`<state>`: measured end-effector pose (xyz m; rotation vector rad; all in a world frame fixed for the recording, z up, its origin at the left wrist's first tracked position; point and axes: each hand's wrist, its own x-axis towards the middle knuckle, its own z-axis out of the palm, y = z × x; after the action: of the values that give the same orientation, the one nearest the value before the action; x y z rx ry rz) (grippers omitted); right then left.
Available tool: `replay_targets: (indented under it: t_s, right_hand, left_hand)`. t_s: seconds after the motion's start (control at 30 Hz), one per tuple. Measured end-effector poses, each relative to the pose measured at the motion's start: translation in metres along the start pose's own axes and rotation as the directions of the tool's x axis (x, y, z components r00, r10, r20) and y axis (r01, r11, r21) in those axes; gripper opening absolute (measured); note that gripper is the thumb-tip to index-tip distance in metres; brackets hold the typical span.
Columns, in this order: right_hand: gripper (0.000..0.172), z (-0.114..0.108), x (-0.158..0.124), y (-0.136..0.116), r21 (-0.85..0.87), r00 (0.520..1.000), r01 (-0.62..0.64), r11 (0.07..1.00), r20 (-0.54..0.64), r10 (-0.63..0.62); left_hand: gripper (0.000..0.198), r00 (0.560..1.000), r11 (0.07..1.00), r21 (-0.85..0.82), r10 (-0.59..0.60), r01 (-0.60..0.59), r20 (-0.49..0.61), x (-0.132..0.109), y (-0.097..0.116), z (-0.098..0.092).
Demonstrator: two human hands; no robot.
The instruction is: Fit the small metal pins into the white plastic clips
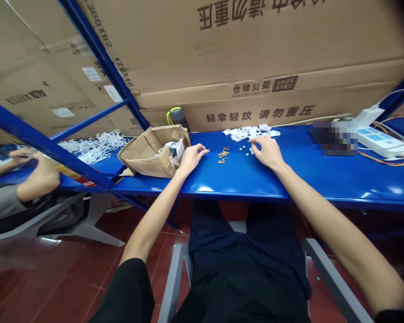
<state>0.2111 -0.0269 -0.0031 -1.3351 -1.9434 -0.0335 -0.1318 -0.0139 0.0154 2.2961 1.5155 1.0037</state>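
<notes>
My left hand point(192, 158) is over the blue table beside the cardboard box, thumb and fingertips pinched on something tiny and dark, too small to name. Just right of it lies a small pile of brass-coloured pins point(223, 154). My right hand point(267, 151) is on the other side of the pile, fingers curled and tips drawn together; whatever is between them is hidden. Small white pieces point(243, 147) lie scattered by its fingertips. Behind it, flat white plastic parts with round holes point(249, 132) are heaped near the cardboard wall.
An open cardboard box point(148, 154) with mixed items stands left, a dark bottle point(179, 117) behind it. At right are a power strip point(384, 143), cables and a blurred-out object point(335, 138). Beyond the blue post, another person's hand point(40, 172) works near white cords point(96, 146).
</notes>
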Motion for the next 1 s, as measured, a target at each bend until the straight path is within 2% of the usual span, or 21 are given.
replay_targets:
  t_s: [0.17, 0.27, 0.37, 0.5, 0.77, 1.0]
  right_hand:
    - [0.036, -0.004, -0.001, -0.017, 0.185, 0.959, 0.246, 0.951, 0.093, -0.267]
    - [0.037, -0.003, -0.002, -0.022, 0.231, 0.952, 0.276, 0.933, 0.071, -0.299]
    - [0.031, -0.001, -0.003, -0.019, 0.231, 0.963, 0.262, 0.937, -0.003, -0.269]
    - [0.03, 0.0, -0.002, -0.015, 0.256, 0.986, 0.163, 0.953, -0.021, -0.163]
    - [0.042, -0.001, 0.0, -0.018, 0.424, 0.996, 0.023, 0.905, -0.083, 0.014]
    - [0.045, -0.002, 0.0, -0.019, 0.481, 0.998, 0.02, 0.876, -0.061, 0.011]
  left_hand:
    - [0.026, 0.999, 0.939, -0.341, 0.045, -0.037, 0.015, 0.01, 0.052, 0.023]
    - [0.032, 0.995, 0.866, -0.499, 0.069, -0.021, 0.077, 0.019, 0.08, 0.046]
    - [0.035, 0.994, 0.823, -0.568, 0.032, 0.034, 0.106, 0.025, 0.094, 0.065]
    - [0.035, 0.988, 0.761, -0.639, -0.013, 0.111, 0.156, 0.028, 0.095, 0.076]
    - [0.034, 0.968, 0.61, -0.764, -0.02, 0.21, 0.25, 0.029, 0.089, 0.081]
    - [0.038, 0.944, 0.49, -0.821, -0.009, 0.293, 0.331, 0.03, 0.093, 0.074]
